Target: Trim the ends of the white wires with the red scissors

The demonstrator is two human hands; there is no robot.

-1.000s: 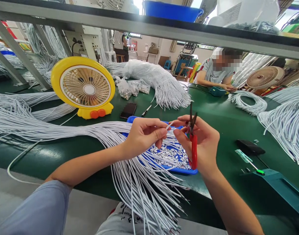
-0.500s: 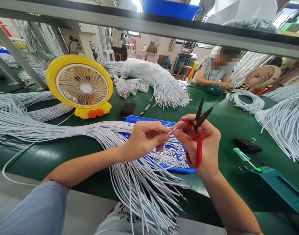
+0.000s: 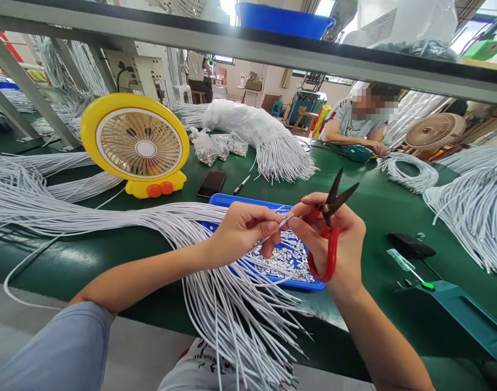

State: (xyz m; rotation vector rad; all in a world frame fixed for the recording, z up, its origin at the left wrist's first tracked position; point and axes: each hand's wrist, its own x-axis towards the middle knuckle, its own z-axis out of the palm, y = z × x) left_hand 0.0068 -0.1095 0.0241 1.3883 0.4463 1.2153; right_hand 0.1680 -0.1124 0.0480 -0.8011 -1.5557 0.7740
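My left hand (image 3: pixel 248 231) pinches a white cable (image 3: pixel 286 221) close to its end, above the blue tray. Opposite it, the thumb and forefinger of my right hand (image 3: pixel 340 239) meet at the cable's tip. Red-handled scissors (image 3: pixel 332 228) hang on that same hand, their dark blades spread and pointing up, clear of the cable. Many small silvery metal pieces lie in the blue tray (image 3: pixel 220 199) under my hands. A thick bundle of white cables (image 3: pixel 216 293) runs from the left beneath my left forearm, its loose ends fanning over the table's front edge.
Left stands a yellow fan (image 3: pixel 134 152). Behind the tray lie a phone (image 3: pixel 211 184), a pen (image 3: pixel 242 184) and bags of metal parts (image 3: pixel 208 149). A teal tool (image 3: pixel 456 315) is at right. A co-worker (image 3: pixel 356 125) sits across the table. A shelf beam (image 3: pixel 248 49) crosses overhead.
The cable's end shows a little more between my fingertips, and a length of it appears below my left hand. The scissors have tilted slightly right. Both hands stay nearly in place.
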